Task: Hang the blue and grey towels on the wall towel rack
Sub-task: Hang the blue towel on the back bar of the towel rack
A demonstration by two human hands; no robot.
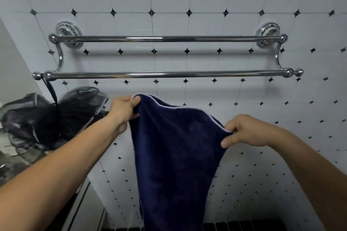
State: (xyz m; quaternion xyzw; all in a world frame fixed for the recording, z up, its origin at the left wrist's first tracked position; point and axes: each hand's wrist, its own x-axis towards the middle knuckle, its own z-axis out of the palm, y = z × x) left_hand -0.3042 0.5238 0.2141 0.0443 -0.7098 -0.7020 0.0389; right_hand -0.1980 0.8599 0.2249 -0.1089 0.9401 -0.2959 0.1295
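A dark blue towel (174,155) with a pale edge hangs down in front of me, held by its two top corners. My left hand (124,110) pinches the upper left corner. My right hand (244,131) pinches the upper right corner, a little lower. The chrome double towel rack (169,75) is fixed to the tiled wall above the towel, its two bars bare. The towel's top edge sits below the lower bar and does not touch it. No grey towel is in view.
A dark mesh bath pouf (52,118) hangs by a loop from the left end of the lower bar. White wall tiles with black diamond accents (187,13) fill the background. A ledge or cabinet edge (84,208) lies at the lower left.
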